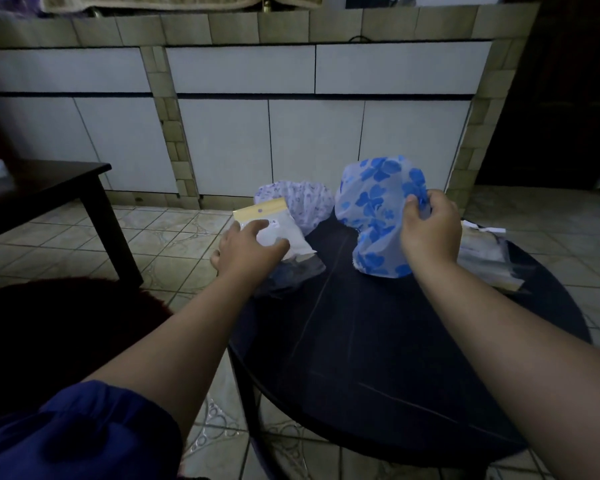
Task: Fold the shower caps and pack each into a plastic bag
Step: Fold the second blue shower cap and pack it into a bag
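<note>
Tiled floor (174, 237) w/ white cabinet fronts (229, 143) behind, framed in beige tile; lighting dim.
Round dark table (378, 358), centre-right, carries all task items.
Dark rectangular table (49, 188), far left, separate.
Blue sleeve (66, 434), lower left corner, on left arm.
Blue-flower shower cap (374, 216): largest cap, lifted upright at table's rear, lower edge at or near the tabletop; right hand (430, 226) grips its right edge, fingers curled into the fabric.
Pale lilac-print shower cap (298, 202): rear-left of table, just beside the blue one, partly behind the packet.
Plastic bag w/ cream header card (278, 226): white contents inside, at table's left edge; left hand (246, 251) on it, fingers spread, thumb against its near side. Cannot tell if it is held or only touched.
Dark crumpled item (291, 275) under that bag, unclear what.
Clear plastic bags, stack (489, 254): right rear of table, flat, beside right wrist.
Hands well apart, one per item.
</note>
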